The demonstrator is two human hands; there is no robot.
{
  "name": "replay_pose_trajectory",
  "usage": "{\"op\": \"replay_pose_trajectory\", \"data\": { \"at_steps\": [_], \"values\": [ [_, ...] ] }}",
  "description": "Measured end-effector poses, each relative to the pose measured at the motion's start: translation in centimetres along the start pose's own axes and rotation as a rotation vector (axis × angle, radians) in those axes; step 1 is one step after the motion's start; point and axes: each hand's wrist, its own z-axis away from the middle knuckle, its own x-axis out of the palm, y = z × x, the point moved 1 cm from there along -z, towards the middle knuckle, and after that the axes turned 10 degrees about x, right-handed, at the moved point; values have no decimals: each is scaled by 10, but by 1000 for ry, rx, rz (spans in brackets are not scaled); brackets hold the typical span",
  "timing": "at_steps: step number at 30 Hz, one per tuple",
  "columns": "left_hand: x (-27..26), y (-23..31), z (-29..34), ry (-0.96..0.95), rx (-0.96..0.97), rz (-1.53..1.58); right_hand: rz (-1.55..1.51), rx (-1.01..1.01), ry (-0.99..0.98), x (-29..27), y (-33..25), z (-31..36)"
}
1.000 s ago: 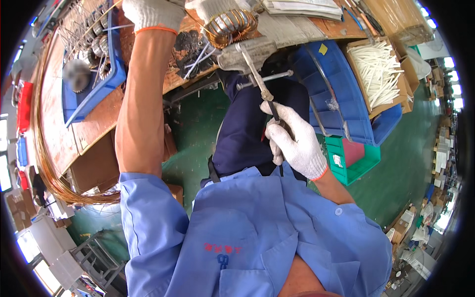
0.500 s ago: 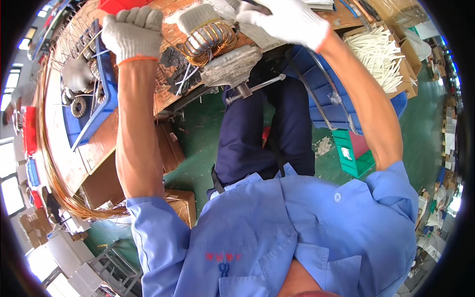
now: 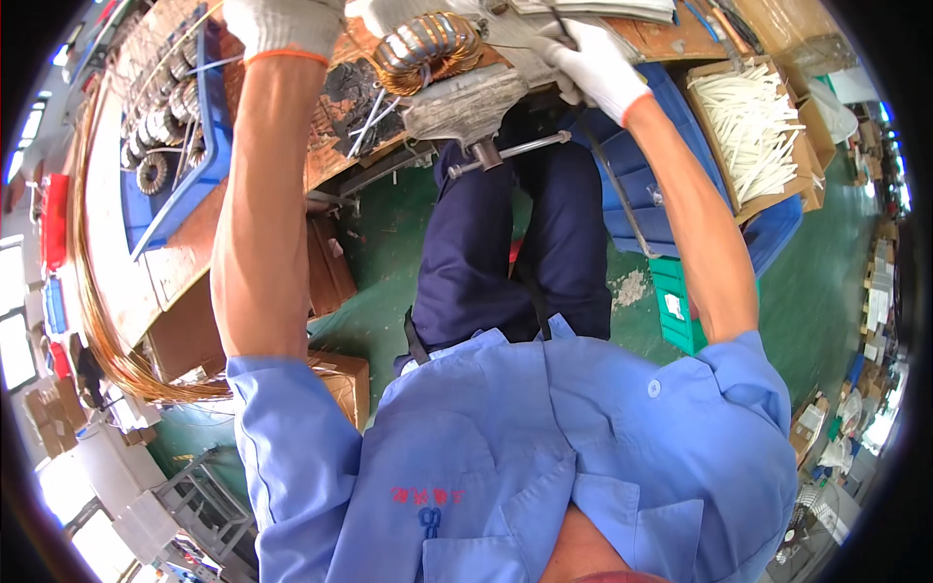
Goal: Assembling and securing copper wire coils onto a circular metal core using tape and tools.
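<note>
At the grey vise (image 3: 466,107) on the counter (image 3: 661,41): one copper-wound coil (image 3: 423,41). Right hand (image 3: 598,68): clasped round a dark tool (image 3: 558,21); left hand (image 3: 282,27): cut off at top, grip untellable. Possible fault: nicked winding, from a tool slip.

A silvery, copper-wound ring coil (image 3: 428,47) sits tilted at the grey vise (image 3: 465,107).

Gloved hands (image 3: 598,70) flank copper-wound coil (image 3: 430,49); left grip unclear.
</note>
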Motion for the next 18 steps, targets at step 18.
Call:
{"op": "replay_pose_trajectory", "data": {
  "at_steps": [18],
  "values": [
    [1,-12,-25,-300,-210,332,-410,181,-151,74,-31,197]
  ]
}}
